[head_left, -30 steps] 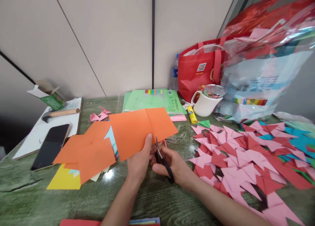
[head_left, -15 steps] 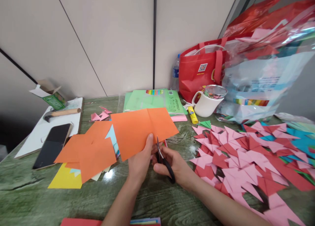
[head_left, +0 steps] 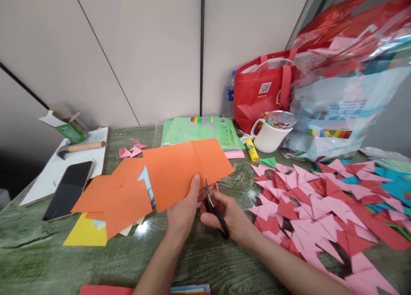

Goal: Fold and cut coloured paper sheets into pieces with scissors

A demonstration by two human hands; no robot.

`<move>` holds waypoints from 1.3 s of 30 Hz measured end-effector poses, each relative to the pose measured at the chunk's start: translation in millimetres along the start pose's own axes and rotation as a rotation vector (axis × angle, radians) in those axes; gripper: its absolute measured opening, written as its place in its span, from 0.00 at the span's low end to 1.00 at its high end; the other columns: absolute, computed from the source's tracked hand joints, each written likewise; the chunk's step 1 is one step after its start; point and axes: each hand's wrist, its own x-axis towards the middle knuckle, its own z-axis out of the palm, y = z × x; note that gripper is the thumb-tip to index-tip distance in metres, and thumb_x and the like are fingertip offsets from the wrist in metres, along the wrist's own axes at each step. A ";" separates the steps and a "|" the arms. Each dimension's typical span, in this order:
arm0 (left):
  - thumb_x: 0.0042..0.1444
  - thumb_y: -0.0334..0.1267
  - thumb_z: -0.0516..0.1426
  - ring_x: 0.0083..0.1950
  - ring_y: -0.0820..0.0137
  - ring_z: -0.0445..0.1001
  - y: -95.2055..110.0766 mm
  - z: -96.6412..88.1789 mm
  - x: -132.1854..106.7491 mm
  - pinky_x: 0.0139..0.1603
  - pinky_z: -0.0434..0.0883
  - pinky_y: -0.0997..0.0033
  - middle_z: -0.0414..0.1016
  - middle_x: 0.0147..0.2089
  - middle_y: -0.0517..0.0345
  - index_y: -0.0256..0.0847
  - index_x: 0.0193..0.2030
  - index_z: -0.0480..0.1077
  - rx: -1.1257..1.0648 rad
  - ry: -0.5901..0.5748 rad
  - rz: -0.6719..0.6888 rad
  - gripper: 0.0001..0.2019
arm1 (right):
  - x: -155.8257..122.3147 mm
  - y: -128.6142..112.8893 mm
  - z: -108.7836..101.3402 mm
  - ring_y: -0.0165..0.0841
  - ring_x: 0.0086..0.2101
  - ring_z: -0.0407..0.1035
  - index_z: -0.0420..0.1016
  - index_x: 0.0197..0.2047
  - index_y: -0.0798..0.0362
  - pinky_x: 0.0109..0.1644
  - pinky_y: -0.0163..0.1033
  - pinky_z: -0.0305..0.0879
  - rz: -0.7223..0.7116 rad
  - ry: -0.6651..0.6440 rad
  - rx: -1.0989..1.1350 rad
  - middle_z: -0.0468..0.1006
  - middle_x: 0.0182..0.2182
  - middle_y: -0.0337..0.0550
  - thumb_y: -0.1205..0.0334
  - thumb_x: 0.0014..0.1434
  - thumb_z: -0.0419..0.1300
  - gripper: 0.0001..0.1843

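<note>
Cutting looks to be the step in hand: over the middle of the desk (head_left: 112, 269), the left hand (head_left: 180, 209) is pinching one creased orange sheet (head_left: 171, 171), its thumb pressing on top and its other fingers mostly hiding beneath. The right hand (head_left: 233, 211) is gripping one pair of scissors (head_left: 218, 217), fingers wrapping the black handles, and a blade is pointing up over the sheet's near edge, just right of the crease; whether it is biting, I cannot tell. The next move seems to be calling for steady blades and a taut sheet. To the left, at least three loose orange sheets (head_left: 128, 205) are overlapping one yellow sheet (head_left: 86, 235); one phone (head_left: 69, 190) is lying farther left. One white mug (head_left: 271, 134) and one glue stick (head_left: 252, 150) are sitting at the far right, while pink and red folded pieces (head_left: 316, 209) are overlapping nearer, too many for counting.
</note>
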 end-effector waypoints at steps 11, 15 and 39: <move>0.45 0.49 0.56 0.36 0.65 0.75 -14.6 -1.5 6.6 0.34 0.73 0.67 0.76 0.39 0.51 0.38 0.40 0.71 -0.038 -0.024 -0.032 0.19 | 0.8 3.5 -0.4 0.25 0.23 0.56 0.66 0.33 0.56 0.26 0.32 0.54 0.004 0.040 -0.022 0.64 0.22 0.34 0.51 0.38 0.67 0.23; 0.44 0.48 0.57 0.41 0.64 0.74 -16.9 -1.9 7.7 0.40 0.72 0.67 0.74 0.43 0.50 0.38 0.40 0.71 -0.050 0.013 0.019 0.19 | 0.2 4.4 0.4 0.25 0.22 0.56 0.66 0.32 0.55 0.25 0.31 0.53 0.027 0.062 -0.023 0.63 0.21 0.33 0.52 0.38 0.67 0.22; 0.47 0.45 0.56 0.45 0.67 0.72 -13.1 -0.5 3.6 0.52 0.63 0.66 0.76 0.40 0.54 0.41 0.35 0.72 0.090 0.026 0.100 0.12 | -0.1 10.1 -1.0 0.29 0.27 0.64 0.67 0.36 0.55 0.31 0.34 0.61 -0.012 0.109 0.029 0.70 0.27 0.38 0.57 0.39 0.68 0.21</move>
